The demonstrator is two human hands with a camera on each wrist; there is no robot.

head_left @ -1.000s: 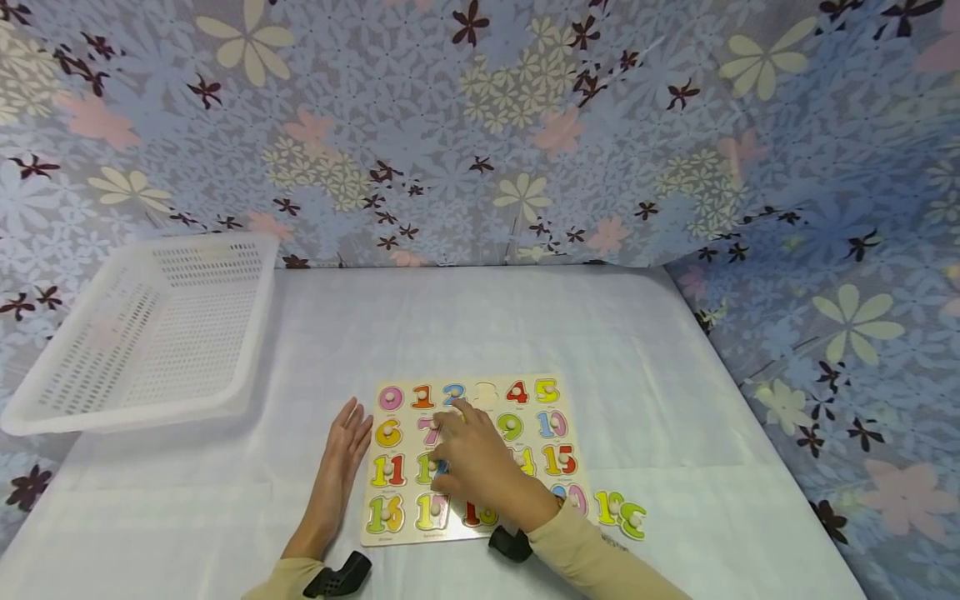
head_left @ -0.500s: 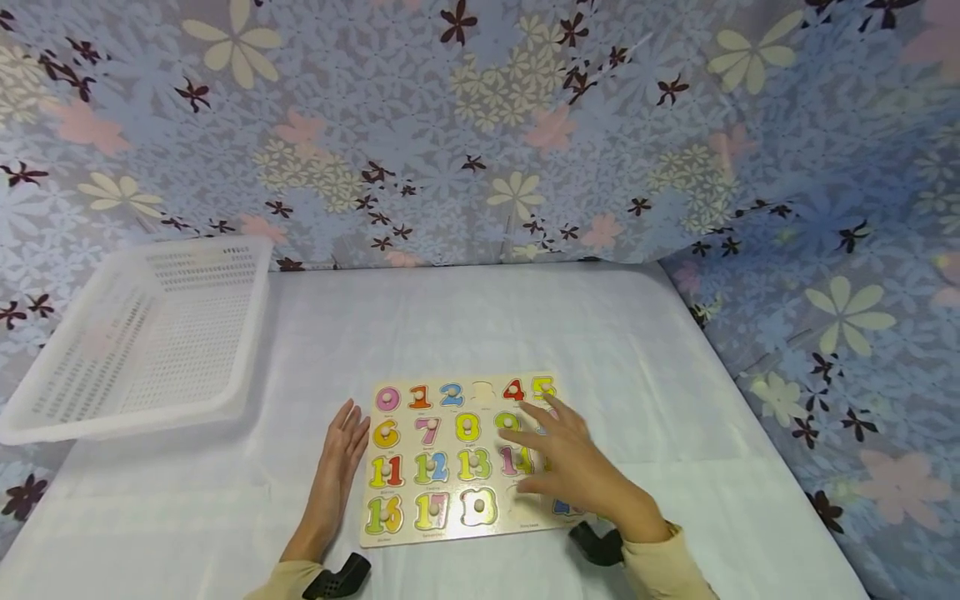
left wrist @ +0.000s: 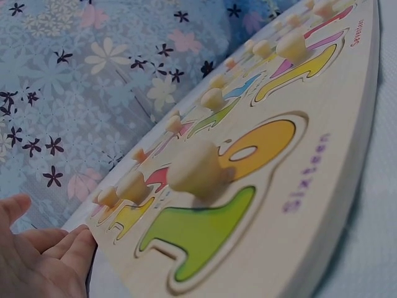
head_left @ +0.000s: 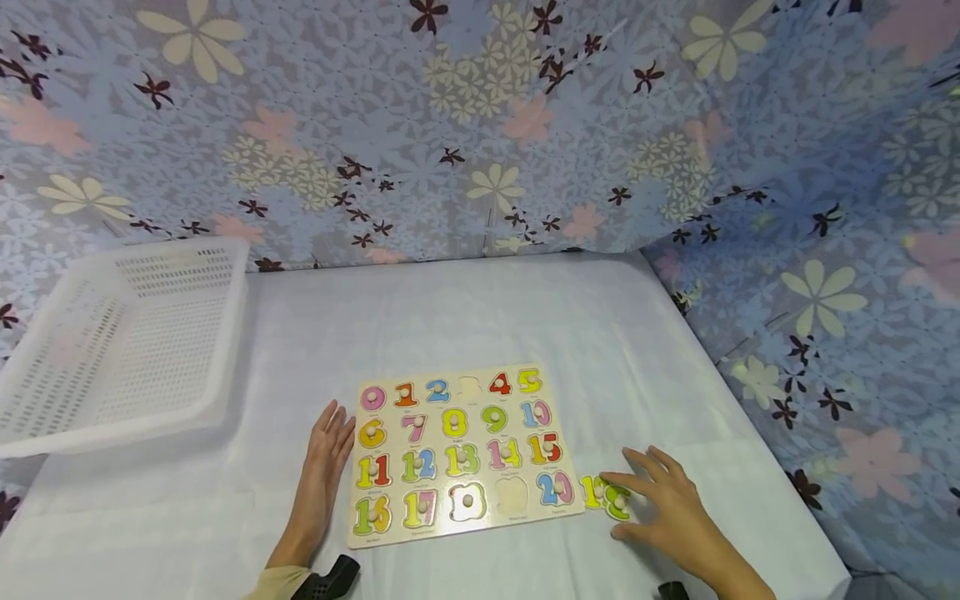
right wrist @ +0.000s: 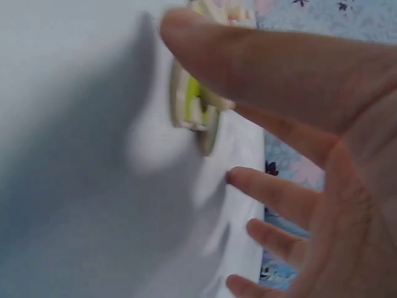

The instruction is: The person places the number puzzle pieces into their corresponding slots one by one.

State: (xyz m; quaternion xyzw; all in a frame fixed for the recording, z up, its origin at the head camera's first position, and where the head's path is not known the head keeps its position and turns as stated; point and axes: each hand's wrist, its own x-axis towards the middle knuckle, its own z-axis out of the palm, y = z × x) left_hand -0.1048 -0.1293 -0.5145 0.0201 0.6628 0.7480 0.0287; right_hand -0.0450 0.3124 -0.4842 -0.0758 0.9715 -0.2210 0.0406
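Observation:
A wooden number puzzle board lies on the white cloth, most of its slots filled with colourful knobbed numbers. Two slots show bare wood, one in the top row and one in the bottom row. My left hand rests along the board's left edge with straight fingers; in the left wrist view its fingertips lie right at the board's side. Right of the board lie two loose knobbed number pieces, a yellow-green one and a green one, overlapping. My right hand spreads thumb and fingers around them, holding nothing.
A white perforated plastic basket stands at the left of the table. Floral fabric hangs along the back and the right side. The white tablecloth spreads between basket, board and fabric.
My right hand has moved from over the board's middle rightward to the two loose pieces, uncovering the board. The left hand stays at the board's left edge. The head view has shifted slightly.

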